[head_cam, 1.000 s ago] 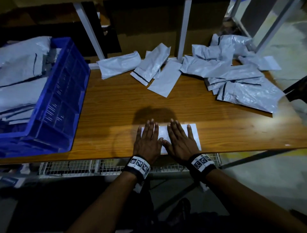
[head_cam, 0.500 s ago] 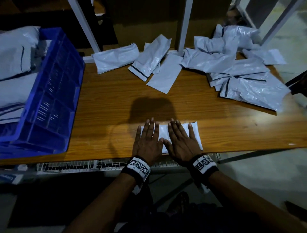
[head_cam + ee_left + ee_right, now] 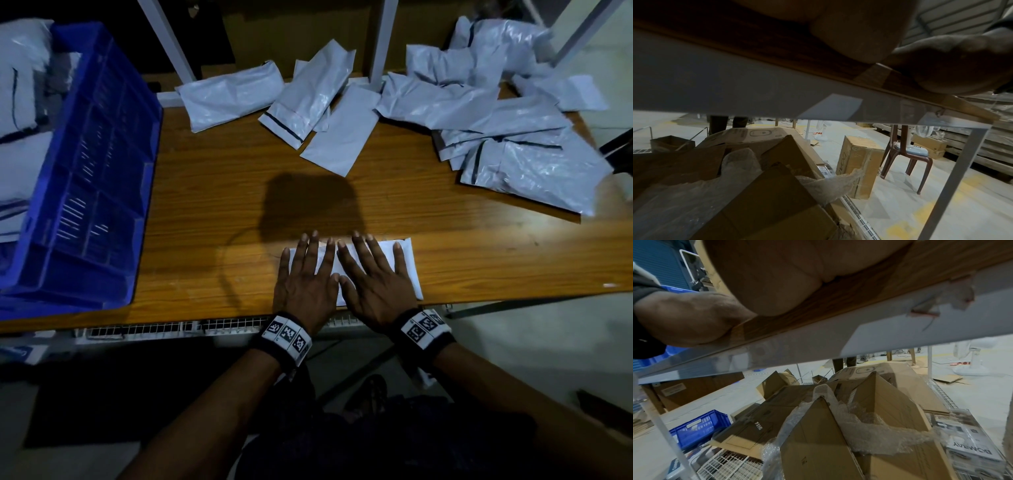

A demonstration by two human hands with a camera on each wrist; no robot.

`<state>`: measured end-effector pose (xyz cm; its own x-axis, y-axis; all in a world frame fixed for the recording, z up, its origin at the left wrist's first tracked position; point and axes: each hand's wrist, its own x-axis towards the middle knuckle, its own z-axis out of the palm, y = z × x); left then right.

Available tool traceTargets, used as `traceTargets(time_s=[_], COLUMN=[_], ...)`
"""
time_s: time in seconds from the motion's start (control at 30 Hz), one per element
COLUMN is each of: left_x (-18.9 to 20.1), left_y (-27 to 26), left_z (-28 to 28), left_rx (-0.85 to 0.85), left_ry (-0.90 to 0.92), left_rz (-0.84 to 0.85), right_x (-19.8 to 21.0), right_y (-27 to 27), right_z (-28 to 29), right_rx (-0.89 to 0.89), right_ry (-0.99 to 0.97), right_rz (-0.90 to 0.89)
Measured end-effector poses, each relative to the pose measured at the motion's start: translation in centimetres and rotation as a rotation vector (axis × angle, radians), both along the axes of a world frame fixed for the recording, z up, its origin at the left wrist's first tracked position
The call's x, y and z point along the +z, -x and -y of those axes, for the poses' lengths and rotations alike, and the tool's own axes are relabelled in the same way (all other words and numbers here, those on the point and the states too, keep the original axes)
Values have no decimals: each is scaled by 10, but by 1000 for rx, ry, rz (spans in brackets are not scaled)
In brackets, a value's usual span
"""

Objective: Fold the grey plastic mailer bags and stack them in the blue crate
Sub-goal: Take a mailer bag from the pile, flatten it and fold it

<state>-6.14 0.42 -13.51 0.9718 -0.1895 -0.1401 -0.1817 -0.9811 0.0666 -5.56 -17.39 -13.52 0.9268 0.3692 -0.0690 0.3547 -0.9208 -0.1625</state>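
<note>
Folded mailer bag [image 3: 407, 263] at near edge of tabletop [image 3: 212, 192], pressed flat under left hand [image 3: 305, 287] and right hand [image 3: 375, 286], fingers straight, gripping nothing. Blue crate [image 3: 102, 171] at left, holding bags.

Over the last second the right hand [image 3: 376, 284] spread its fingers wider across the folded mailer bag [image 3: 409, 265], its outermost finger reaching closer to the bag's right edge. The left hand [image 3: 305, 284] kept its place, pressing flat. The head view tipped forward, so the blue crate [image 3: 102, 171] and the loose bags [image 3: 496, 120] slid upward in the frame.
</note>
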Motion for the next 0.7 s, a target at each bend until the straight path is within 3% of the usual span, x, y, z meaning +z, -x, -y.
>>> traceTargets(time_s=[0.7], left_x=[7], left_y=[-2], left_z=[2], left_rx=[41], left_ry=[19], left_rz=[-38], right_x=[2], right_y=[-2], right_z=[-2], right_rx=[-23], right_ry=[46], right_rz=[-23])
